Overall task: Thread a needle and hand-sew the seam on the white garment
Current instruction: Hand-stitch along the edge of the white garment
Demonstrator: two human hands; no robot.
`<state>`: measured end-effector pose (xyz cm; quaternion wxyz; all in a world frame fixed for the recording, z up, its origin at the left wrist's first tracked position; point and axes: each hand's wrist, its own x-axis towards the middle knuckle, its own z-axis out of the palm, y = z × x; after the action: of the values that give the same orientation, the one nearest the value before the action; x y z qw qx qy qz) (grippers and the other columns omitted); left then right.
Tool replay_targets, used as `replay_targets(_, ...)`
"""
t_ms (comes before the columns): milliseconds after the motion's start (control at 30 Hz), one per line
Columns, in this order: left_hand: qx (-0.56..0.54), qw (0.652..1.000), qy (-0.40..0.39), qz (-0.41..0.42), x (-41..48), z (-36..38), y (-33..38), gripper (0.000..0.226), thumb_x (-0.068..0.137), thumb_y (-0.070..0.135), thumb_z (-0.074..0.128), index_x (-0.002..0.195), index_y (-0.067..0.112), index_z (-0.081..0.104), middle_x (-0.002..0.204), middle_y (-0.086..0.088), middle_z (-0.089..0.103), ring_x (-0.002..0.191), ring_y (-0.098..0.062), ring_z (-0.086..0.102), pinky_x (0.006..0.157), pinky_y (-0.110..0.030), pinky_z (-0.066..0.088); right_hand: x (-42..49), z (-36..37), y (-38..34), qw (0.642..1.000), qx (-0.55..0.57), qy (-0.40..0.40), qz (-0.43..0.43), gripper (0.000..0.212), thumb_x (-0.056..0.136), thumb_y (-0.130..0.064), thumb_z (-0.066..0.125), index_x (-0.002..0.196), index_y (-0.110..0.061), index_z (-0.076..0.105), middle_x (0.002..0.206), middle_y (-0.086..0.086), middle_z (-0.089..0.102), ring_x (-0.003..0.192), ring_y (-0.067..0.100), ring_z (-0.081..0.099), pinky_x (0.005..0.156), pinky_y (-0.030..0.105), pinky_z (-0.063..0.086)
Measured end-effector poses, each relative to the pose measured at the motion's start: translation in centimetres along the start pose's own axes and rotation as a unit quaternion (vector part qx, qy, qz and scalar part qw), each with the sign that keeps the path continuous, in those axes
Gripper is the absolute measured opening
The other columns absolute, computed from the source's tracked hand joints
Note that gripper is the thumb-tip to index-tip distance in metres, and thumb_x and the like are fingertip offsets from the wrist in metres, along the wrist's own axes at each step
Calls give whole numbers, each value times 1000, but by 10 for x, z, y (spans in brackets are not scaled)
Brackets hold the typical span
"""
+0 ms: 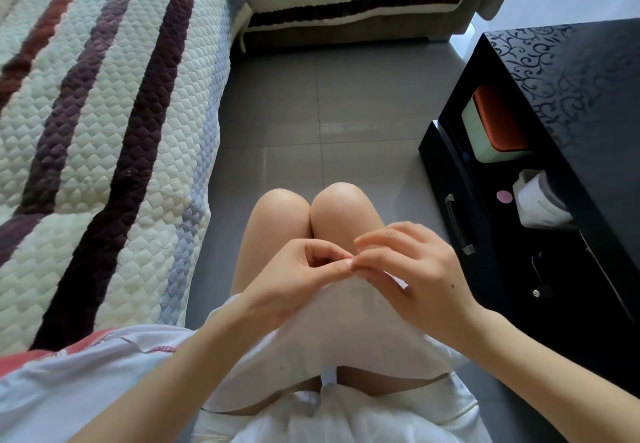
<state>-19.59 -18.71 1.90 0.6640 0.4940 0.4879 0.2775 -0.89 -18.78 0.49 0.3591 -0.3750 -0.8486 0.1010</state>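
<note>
White garment (346, 345) lies draped over the lap, just behind the bare knees (341, 201). Left hand (294, 279), fingers curled, pinches its raised edge behind the knees. Right hand (419, 276) pinches thumb to forefinger alongside; held item too small to identify.

No text, label, brand or number can be read anywhere; the black table (571, 71) at right bears only scrollwork.

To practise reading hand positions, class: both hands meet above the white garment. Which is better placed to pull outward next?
Likely the right hand: its fingertips close at the contact point, other fingers loose. The left hand is curled, bracing. Any needle is too small to see.
</note>
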Motion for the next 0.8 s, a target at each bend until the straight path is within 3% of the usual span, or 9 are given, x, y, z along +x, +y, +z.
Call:
replay_targets(200, 0, 1000, 0, 2, -3, 1, 1, 10, 76, 27, 67, 72, 25, 76, 77, 3, 73, 77, -6, 63, 74, -20, 48, 6, 0, -6, 995, -26, 27, -89, 16, 88, -7, 56, 81, -6, 71, 84, 4, 68, 81, 23, 53, 71, 34, 45)
replay_targets(300, 8, 1000, 27, 10, -6, 7, -2, 10, 75, 26, 66, 68, 25, 73, 70, 3, 68, 72, -8, 60, 71, -26, 46, 8, 2, -16, 985, -46, 24, -163, 20, 75, 6, 56, 91, -7, 57, 83, 10, 66, 80, 26, 53, 76, 33, 43)
replay_targets(400, 6, 999, 48, 14, -8, 9, -4, 9, 74, 26, 66, 68, 22, 72, 71, -1, 67, 73, -11, 59, 72, -31, 45, 8, 5, -15, 989, -3, 26, -148, 34, 69, 14, 59, 93, -8, 52, 83, 13, 66, 80, 26, 53, 78, 32, 43)
replay_targets(567, 42, 993, 106, 0, -5, 14, -7, 19, 76, 19, 68, 58, 23, 66, 56, 12, 58, 58, -3, 49, 58, -19, 39, 13, 1, -25, 988, 60, 48, -133, 34, 66, 20, 58, 89, -4, 54, 80, 16, 62, 77, 27, 50, 77, 30, 44)
replay_targets(633, 42, 988, 149, -5, -6, 16, -11, 30, 82, 11, 69, 55, 22, 66, 52, 12, 57, 54, 1, 47, 54, -13, 37, 21, -1, -27, 987, 135, 57, -67, 15, 78, 14, 58, 82, -1, 58, 77, 12, 62, 74, 24, 54, 73, 29, 47)
replay_targets(667, 43, 987, 156, -5, -5, 16, -11, 27, 83, 10, 69, 58, 20, 68, 56, 8, 62, 56, 0, 50, 55, -11, 39, 25, -5, -25, 982, 179, 64, 7, 10, 84, 6, 57, 81, -3, 58, 78, 7, 63, 74, 21, 58, 72, 31, 49)
replay_targets(733, 33, 987, 154, -14, -4, 16, -8, 17, 83, 13, 70, 67, 15, 72, 66, 0, 67, 62, -1, 55, 58, -11, 42, 27, -14, -17, 942, 282, 59, 175, 10, 92, -5, 54, 82, -8, 55, 82, 2, 69, 81, 18, 66, 77, 34, 53)
replay_targets(800, 13, 988, 152, -27, -2, 14, -6, 14, 84, 16, 70, 70, 14, 72, 68, 1, 67, 64, -3, 56, 60, -13, 42, 28, -23, -10, 888, 370, 39, 269, 14, 97, -9, 50, 83, -6, 49, 87, 7, 73, 88, 22, 70, 83, 34, 53)
